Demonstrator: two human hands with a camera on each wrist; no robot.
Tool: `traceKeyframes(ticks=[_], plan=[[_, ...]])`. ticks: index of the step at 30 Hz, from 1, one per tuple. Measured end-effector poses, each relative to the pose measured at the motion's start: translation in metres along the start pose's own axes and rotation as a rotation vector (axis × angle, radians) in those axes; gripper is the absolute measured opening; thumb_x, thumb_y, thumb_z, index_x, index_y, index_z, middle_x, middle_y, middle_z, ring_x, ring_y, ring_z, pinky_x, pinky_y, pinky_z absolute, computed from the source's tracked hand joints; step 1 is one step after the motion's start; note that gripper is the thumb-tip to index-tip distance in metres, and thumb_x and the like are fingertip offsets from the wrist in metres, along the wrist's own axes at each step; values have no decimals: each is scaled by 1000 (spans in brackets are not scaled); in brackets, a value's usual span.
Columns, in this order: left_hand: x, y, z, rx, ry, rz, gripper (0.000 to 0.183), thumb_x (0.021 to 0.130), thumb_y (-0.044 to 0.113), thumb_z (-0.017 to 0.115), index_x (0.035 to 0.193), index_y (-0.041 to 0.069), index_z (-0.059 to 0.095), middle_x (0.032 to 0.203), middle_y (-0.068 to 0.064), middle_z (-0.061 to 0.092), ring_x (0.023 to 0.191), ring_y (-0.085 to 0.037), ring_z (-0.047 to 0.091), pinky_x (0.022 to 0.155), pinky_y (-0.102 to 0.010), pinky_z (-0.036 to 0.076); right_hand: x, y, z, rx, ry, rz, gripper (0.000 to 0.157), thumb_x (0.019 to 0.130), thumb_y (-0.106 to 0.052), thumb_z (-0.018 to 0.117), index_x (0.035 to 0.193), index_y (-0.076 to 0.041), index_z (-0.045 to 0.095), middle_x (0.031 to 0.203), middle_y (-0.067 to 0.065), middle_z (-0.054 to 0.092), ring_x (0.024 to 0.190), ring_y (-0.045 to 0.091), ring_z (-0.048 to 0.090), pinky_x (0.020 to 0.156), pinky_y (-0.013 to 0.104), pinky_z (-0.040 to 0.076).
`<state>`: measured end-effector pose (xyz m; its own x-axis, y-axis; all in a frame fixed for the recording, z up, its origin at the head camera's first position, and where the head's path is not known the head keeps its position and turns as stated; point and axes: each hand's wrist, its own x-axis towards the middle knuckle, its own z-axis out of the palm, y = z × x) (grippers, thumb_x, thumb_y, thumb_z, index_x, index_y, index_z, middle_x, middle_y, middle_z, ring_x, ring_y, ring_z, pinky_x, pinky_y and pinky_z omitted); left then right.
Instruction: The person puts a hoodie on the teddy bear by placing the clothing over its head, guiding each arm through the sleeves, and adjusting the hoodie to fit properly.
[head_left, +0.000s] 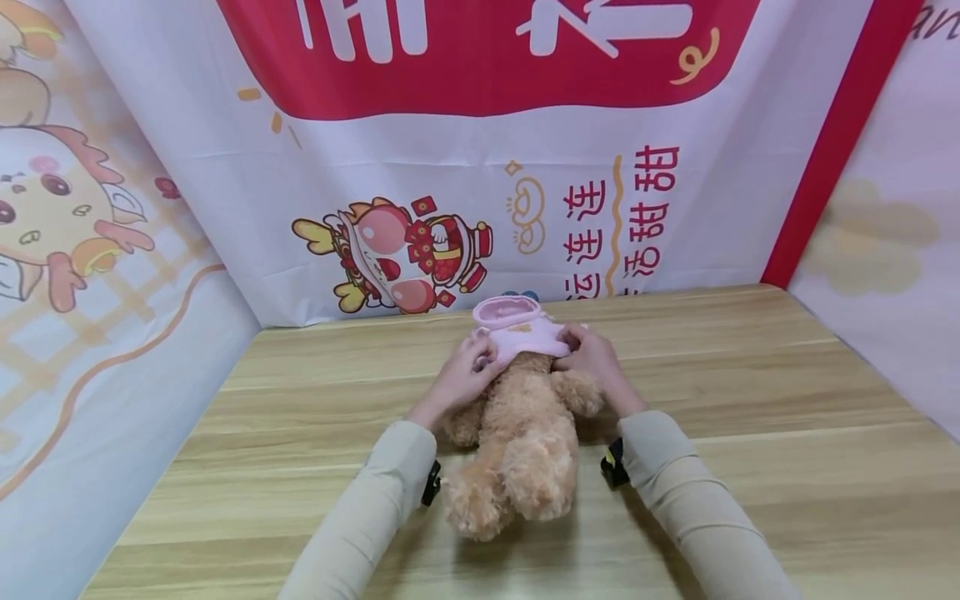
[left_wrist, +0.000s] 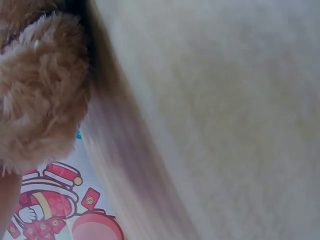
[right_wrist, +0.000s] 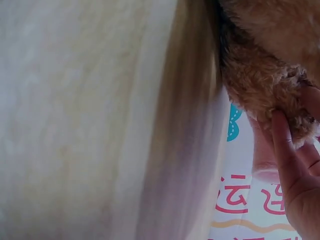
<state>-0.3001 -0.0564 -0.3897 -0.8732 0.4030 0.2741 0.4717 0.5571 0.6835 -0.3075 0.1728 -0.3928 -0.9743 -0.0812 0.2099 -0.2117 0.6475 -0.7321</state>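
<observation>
A light-brown plush toy (head_left: 528, 408) lies on the wooden table (head_left: 315, 433), its feet toward me and its head end covered by a small pink garment (head_left: 525, 337). My left hand (head_left: 468, 371) pinches the garment's lower edge on the left side. On the opposite side, my right hand (head_left: 588, 354) grips the same edge with curled fingers. The garment's round opening faces the back wall. In the left wrist view a fluffy limb (left_wrist: 42, 90) fills the upper left. The right wrist view has my right-hand fingers against brown fur (right_wrist: 265, 75), with pink cloth (right_wrist: 262, 152) behind.
A white and red printed banner (head_left: 480, 183) hangs just behind the table's back edge. Printed cloth walls stand at the left (head_left: 97, 208) and right (head_left: 885, 233). Dark straps (head_left: 615, 465) sit at both wrists, near the plush toy's legs.
</observation>
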Motion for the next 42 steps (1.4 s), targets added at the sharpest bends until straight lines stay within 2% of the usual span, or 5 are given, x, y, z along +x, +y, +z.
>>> traceKeyframes(ticks=[5, 11, 18, 31, 42], plan=[[0, -1, 1, -55, -9, -6, 19, 95, 18, 58, 84, 5, 49, 98, -13, 48, 100, -26, 45, 82, -32, 38, -1, 1, -5, -73, -21, -61, 17, 69, -2, 72, 73, -3, 55, 76, 11, 57, 74, 24, 52, 65, 29, 40], [5, 9, 4, -173, 13, -214, 27, 98, 32, 53, 107, 7, 53, 121, -15, 57, 98, -26, 61, 71, -34, 57, -3, 1, -24, 5, -250, 12, 33, 82, -16, 70, 106, 1, 55, 111, 22, 59, 104, 33, 56, 91, 43, 47], [8, 11, 4, 27, 51, -126, 20, 94, 25, 61, 88, 7, 55, 91, -9, 58, 86, -22, 55, 77, -34, 46, -6, -9, -23, -36, -301, -5, 37, 82, -24, 72, 104, -3, 51, 103, 16, 58, 95, 27, 54, 81, 37, 47], [2, 3, -2, -187, -194, -34, 21, 91, 9, 62, 77, -2, 52, 86, -5, 51, 84, -12, 49, 77, -24, 41, -9, 2, -21, 19, -262, -30, 33, 76, -14, 75, 65, -11, 44, 74, 1, 43, 73, 18, 44, 66, 26, 38], [6, 30, 8, -58, 16, -191, 34, 92, 28, 63, 69, 7, 50, 69, -1, 48, 68, -14, 47, 62, -23, 39, -12, -7, -35, 26, -332, 90, 32, 97, -26, 52, 74, -4, 56, 70, 3, 57, 68, 14, 52, 66, 26, 44]])
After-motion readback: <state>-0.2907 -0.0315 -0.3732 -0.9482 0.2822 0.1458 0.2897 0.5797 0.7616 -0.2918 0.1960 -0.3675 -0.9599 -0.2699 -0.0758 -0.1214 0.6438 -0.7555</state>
